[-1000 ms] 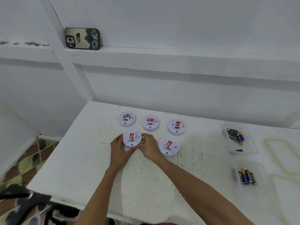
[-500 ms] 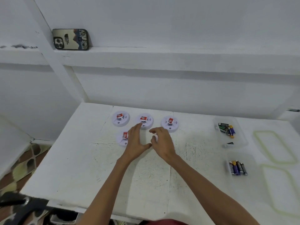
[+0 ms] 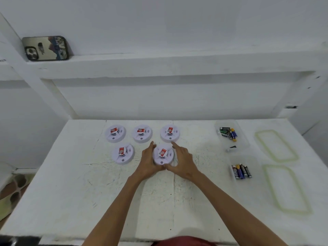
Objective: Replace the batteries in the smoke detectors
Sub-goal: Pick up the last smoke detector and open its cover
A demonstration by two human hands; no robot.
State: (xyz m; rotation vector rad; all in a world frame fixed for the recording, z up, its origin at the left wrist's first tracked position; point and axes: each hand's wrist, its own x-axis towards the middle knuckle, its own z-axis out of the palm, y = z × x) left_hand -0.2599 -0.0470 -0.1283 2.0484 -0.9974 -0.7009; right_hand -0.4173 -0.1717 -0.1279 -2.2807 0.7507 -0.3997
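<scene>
Head view
Change from earlier frame: half a second ago the front-right smoke detector was hidden under the two hands; it is now exposed between them. One second ago the front-left detector was the one cupped.
Front-right detector [image 3: 163, 154]: laid flat on the white table [image 3: 71, 192], red-labelled face up, in the front row of two, just in front of the gap between the middle and right units of the back row.
Left hand [image 3: 148, 161]: pressed against the left edge of the front-right detector, fingers spread and curved along its rim, thumb met near the front edge.
Right hand [image 3: 183, 161]: set against the right edge of the same detector, fingers extended forward, forefinger reaching towards the back-right detector [image 3: 169, 133].
Grip: the unit is cupped from both sides by spread hands; whether it is lifted off the table cannot be told.
Other detectors: front-left detector [image 3: 122, 153] left untouched, just beside the left hand; back-left detector [image 3: 115, 133] and back-middle detector [image 3: 142, 133] stood apart from both hands.
Batteries: a mixed heap [image 3: 228, 133] is held in a clear tray [image 3: 243, 139] to the right; a row of upright-lying cells [image 3: 241, 171] is seen nearer, well apart from the hands.
Ledge: a phone [image 3: 46, 48] is leaned against the wall.
</scene>
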